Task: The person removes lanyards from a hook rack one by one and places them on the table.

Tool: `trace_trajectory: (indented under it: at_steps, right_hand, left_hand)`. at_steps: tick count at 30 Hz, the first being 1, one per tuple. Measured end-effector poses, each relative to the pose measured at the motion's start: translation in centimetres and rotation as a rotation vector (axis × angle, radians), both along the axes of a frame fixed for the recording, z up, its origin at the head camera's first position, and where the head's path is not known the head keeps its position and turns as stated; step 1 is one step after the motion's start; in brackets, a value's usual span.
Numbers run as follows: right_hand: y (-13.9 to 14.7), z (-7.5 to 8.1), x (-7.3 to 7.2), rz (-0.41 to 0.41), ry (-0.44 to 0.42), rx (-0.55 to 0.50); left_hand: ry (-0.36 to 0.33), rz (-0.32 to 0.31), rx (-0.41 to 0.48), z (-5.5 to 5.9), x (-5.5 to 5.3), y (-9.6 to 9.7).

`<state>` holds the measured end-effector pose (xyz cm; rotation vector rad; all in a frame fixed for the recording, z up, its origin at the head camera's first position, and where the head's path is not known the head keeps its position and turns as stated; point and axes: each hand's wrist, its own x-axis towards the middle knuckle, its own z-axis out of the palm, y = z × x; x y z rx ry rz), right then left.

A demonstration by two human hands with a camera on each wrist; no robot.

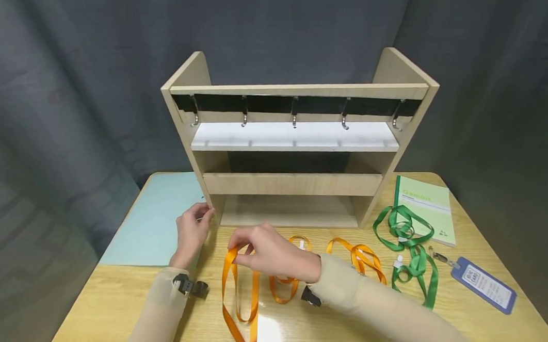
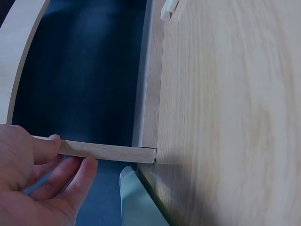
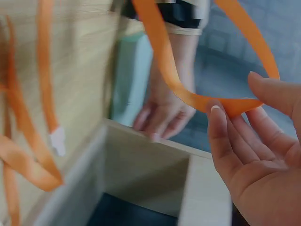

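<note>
In the head view a small wooden shelf rack [image 1: 292, 185] stands at the back of the table, with several metal hooks along a black strip [image 1: 270, 104]. My left hand [image 1: 192, 231] grips the front edge of its left side panel [image 2: 110, 151], thumb on one face and fingers on the other in the left wrist view. An orange lanyard [image 1: 255, 299] hangs in a loop over the table from my right hand [image 1: 270, 251]. Thumb and fingertips pinch its strap [image 3: 230, 104] in the right wrist view, in front of the rack.
More orange lanyards [image 1: 363, 250] lie on the table beyond the right forearm. Green lanyards [image 1: 420, 266], a blue ID card holder [image 1: 484, 288] and a green notebook [image 1: 426, 199] are at the right. A pale blue sheet [image 1: 152, 221] covers the left side of the table.
</note>
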<state>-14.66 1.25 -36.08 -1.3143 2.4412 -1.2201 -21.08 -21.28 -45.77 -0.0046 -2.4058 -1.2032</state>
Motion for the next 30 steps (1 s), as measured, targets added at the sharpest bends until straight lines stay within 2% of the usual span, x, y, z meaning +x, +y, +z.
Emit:
trace_trajectory:
  at_steps: [5, 11, 16, 23, 30]
  right_hand:
    - [-0.4, -2.5, -0.5, -0.006, 0.016, 0.121]
    - [-0.7, -5.7, -0.2, 0.06, 0.151, 0.339]
    - [-0.6, -7.3, 0.5, 0.09, 0.225, 0.452]
    - [-0.3, -7.5, 1.4, 0.088, 0.222, 0.546]
    - [0.7, -6.3, 1.5, 0.084, 0.231, 0.502]
  left_hand:
    - [0.01, -0.01, -0.002, 0.0, 0.0, 0.0]
    - [0.006, -0.022, -0.006, 0.1, -0.3, 0.1]
    - [-0.009, -0.019, -0.005, 0.0, -0.2, 0.1]
    - [-0.001, -0.033, -0.01, 0.1, -0.3, 0.1]
    - [0.002, -0.035, -0.025, 0.3, 0.0, 0.0]
